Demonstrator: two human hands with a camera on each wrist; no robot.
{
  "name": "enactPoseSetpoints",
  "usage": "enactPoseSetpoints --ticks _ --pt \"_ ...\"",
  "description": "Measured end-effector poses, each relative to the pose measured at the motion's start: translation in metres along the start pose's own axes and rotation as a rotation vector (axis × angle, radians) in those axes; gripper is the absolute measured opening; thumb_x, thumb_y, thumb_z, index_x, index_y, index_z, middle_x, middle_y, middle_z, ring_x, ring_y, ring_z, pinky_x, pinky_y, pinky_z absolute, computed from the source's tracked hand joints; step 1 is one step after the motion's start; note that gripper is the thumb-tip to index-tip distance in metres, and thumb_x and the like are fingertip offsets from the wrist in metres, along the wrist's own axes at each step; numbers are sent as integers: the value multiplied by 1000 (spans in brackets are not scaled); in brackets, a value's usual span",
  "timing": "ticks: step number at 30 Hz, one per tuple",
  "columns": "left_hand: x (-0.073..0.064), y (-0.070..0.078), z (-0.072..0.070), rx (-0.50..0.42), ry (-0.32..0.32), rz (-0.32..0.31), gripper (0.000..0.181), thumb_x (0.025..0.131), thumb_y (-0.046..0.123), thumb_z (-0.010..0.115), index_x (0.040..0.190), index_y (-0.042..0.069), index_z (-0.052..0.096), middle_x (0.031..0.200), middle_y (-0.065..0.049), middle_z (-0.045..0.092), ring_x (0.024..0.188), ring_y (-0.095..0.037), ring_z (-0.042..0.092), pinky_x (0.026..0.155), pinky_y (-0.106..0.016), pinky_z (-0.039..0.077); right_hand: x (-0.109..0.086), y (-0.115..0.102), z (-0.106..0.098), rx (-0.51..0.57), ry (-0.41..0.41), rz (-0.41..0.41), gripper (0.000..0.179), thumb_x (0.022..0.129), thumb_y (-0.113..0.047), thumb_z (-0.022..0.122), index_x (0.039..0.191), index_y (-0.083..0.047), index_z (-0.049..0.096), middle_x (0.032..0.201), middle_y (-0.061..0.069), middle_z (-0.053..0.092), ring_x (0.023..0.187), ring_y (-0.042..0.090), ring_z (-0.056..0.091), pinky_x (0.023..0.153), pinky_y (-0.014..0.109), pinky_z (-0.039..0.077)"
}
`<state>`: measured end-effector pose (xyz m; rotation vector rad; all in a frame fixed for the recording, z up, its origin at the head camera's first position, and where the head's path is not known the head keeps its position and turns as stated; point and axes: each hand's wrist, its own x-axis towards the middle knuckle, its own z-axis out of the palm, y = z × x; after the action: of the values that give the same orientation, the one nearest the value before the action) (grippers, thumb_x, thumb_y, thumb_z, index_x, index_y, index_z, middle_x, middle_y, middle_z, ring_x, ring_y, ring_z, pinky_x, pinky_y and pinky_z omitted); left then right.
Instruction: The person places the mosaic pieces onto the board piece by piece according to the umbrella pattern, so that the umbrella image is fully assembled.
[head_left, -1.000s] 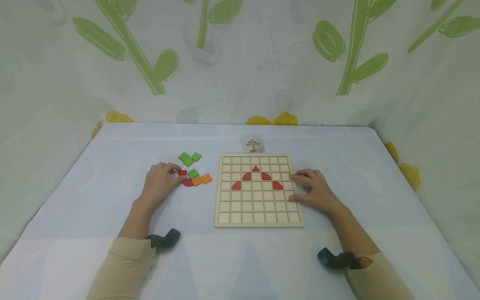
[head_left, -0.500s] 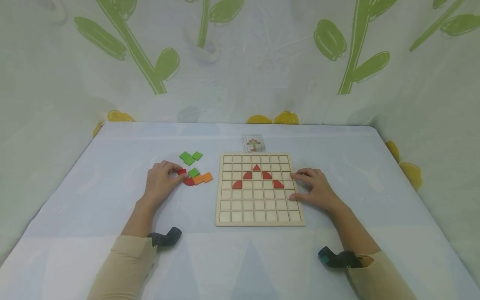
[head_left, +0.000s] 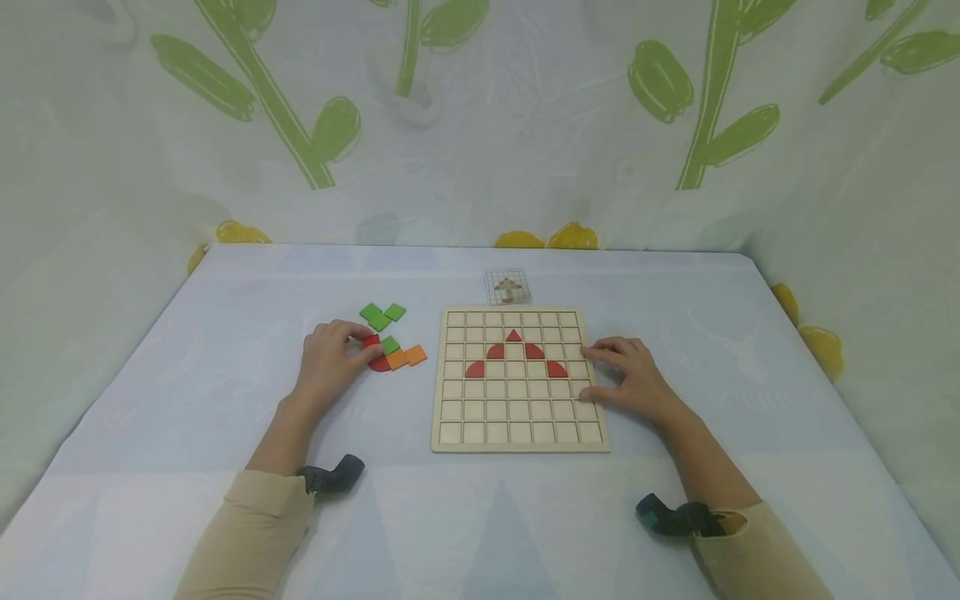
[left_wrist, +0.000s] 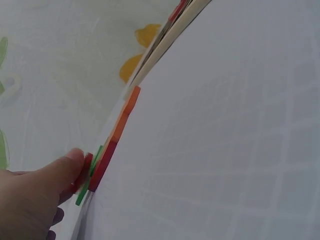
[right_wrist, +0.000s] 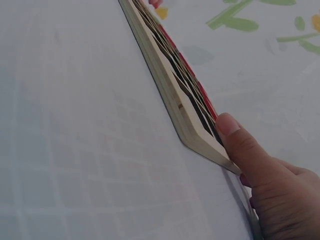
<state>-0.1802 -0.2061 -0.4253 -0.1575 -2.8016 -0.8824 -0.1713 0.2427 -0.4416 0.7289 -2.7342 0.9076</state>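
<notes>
Beside the loose tiles, my left hand (head_left: pixel 327 360) pinches a red tile (head_left: pixel 371 340) between thumb and fingers; the left wrist view shows this red tile (left_wrist: pixel 84 175) at the thumb tip. Right against it lie a green tile (head_left: pixel 390 344), a red rounded tile (head_left: pixel 380 364) and orange tiles (head_left: pixel 407 357), partly overlapping. My right hand (head_left: pixel 630 379) rests on the right edge of a wooden grid board (head_left: pixel 495 409), its thumb and fingers spread apart. On the board, a red triangle (head_left: pixel 513 337) sits above several red quarter-round tiles (head_left: pixel 534 352).
A small pattern card (head_left: pixel 507 287) lies behind the board. More green tiles (head_left: pixel 381 321) are at the back left, past the left hand. A pale cloth covers the table (head_left: pixel 480 517), and a leaf-printed curtain hangs behind it.
My left hand has shifted slightly right with the red tile, which now stands closer to the green one. The right hand stays at the board's edge.
</notes>
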Motion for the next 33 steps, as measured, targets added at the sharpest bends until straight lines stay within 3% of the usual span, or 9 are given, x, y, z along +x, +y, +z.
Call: enactPoseSetpoints --ticks 5,13,23,27,33 --pt "1 1 1 26 -3 -11 25 87 23 66 105 4 66 102 -14 62 98 -31 47 83 -47 31 -1 1 0 -7 0 -6 64 65 -30 84 121 -6 64 116 14 57 109 32 44 89 49 34" --pt "2 -2 2 60 -32 -55 38 88 27 66 118 4 62 108 -17 60 101 -33 46 82 -48 31 -1 0 1 -7 14 -24 65 64 -30 85 121 -6 64 116 14 57 107 31 44 88 48 35" --pt "6 -8 4 25 -51 -60 31 89 18 60 117 7 65 112 -17 56 107 -36 44 85 -50 30 -1 1 0 -4 12 -14 64 65 -29 85 121 -6 64 116 14 57 108 31 44 88 49 34" --pt "5 -7 3 20 -62 -75 36 87 22 63 120 5 63 117 -19 54 111 -36 42 88 -52 28 -1 -1 0 0 24 -29 64 64 -28 85 121 -6 64 116 14 57 108 31 44 88 48 34" --pt "4 -8 4 40 -30 -122 42 85 29 69 117 3 62 115 -19 57 112 -37 43 93 -55 27 -1 -1 0 4 22 -25 65 63 -27 85 120 -6 64 116 14 57 107 31 44 89 48 34"
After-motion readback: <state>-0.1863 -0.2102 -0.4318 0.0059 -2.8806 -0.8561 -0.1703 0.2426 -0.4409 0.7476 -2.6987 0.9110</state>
